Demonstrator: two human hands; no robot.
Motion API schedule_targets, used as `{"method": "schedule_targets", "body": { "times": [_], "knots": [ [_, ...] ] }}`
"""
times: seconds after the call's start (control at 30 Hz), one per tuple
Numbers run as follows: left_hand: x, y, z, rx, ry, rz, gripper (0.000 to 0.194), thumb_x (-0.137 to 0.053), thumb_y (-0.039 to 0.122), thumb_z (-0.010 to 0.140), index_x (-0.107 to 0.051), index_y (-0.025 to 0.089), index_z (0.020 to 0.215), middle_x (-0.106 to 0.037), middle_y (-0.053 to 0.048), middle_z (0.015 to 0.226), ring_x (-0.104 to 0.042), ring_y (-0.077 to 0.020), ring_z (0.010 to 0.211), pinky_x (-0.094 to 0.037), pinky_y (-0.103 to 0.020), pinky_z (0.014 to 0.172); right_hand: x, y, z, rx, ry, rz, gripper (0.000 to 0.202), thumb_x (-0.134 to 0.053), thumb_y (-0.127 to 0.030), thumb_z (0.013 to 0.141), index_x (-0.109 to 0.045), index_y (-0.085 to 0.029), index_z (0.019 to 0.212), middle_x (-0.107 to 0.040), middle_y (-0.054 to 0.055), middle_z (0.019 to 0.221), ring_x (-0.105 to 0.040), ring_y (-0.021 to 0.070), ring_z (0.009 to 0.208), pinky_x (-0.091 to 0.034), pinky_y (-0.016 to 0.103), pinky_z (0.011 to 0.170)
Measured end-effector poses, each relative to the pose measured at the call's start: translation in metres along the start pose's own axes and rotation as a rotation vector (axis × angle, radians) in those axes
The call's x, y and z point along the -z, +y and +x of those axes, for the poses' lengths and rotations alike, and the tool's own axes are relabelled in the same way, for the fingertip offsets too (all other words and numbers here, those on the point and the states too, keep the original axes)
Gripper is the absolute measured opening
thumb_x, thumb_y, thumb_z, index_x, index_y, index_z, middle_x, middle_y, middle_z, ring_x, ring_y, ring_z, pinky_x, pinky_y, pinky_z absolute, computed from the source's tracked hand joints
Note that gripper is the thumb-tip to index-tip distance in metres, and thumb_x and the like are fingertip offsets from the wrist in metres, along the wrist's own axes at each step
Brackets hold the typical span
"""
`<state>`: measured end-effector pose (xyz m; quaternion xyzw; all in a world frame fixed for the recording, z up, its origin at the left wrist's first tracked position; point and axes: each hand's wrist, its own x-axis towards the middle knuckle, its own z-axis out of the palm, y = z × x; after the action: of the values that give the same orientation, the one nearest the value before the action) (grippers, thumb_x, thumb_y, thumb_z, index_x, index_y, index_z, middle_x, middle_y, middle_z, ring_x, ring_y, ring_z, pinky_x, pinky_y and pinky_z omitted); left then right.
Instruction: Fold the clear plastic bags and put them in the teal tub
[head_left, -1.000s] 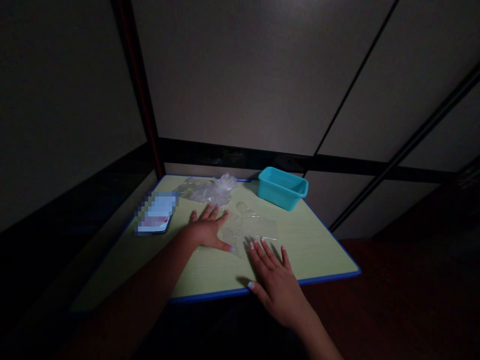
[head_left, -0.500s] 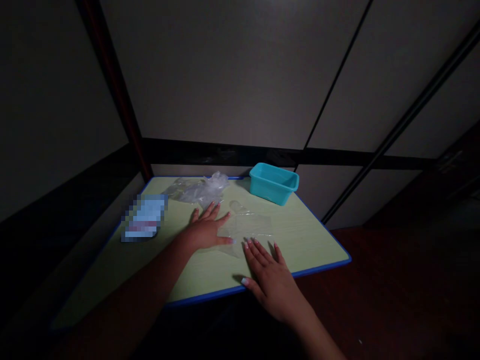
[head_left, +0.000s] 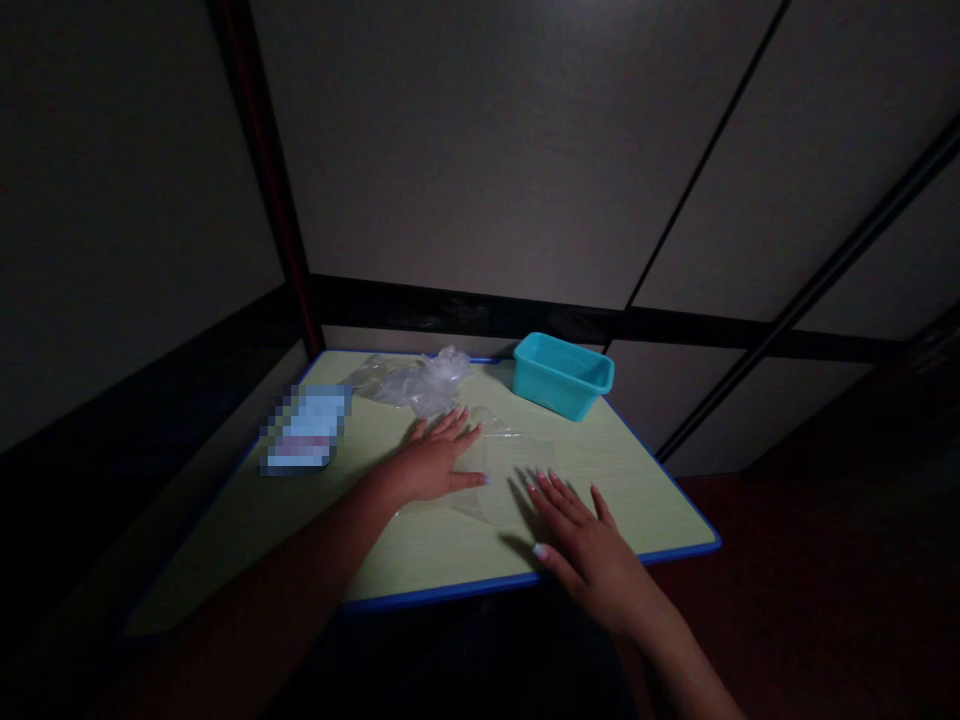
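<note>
A clear plastic bag [head_left: 517,455] lies flat on the pale green table [head_left: 420,560]. My left hand [head_left: 435,465] rests on the bag's left part with its fingers spread. Over the table's front part, to the right of it, is my right hand [head_left: 585,545], fingers stretched out and holding nothing; its shadow shows on the tabletop. Just beyond my left hand lies a crumpled heap of clear plastic bags [head_left: 420,382].
At the back right of the table stands a turquoise plastic basket [head_left: 562,377]. A blurred, pale blue flat item [head_left: 309,425] lies at the left edge. Large grey panels [head_left: 465,150] rise behind the table, which has a blue rim.
My right hand has moved to the right relative to the bag, away from its near edge. My left hand stays spread on the bag. The whole view has shifted slightly.
</note>
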<state>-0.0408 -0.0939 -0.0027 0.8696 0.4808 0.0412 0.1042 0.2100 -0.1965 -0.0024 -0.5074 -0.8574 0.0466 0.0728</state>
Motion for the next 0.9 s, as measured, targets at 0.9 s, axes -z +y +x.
{"method": "schedule_targets", "body": {
  "times": [0.9],
  "knots": [
    [-0.004, 0.005, 0.006, -0.180, -0.051, 0.012, 0.073, -0.040, 0.061, 0.084, -0.017, 0.027, 0.144, -0.012, -0.007, 0.151, -0.010, -0.0239, 0.138, 0.001, -0.050, 0.108, -0.021, 0.049, 0.202, -0.144, 0.097, 0.078, 0.037, -0.057, -0.052, 0.077, -0.063, -0.020, 0.094, -0.057, 0.010, 0.103, -0.051, 0.0239, 0.097, -0.039, 0.031, 0.075]
  ]
}}
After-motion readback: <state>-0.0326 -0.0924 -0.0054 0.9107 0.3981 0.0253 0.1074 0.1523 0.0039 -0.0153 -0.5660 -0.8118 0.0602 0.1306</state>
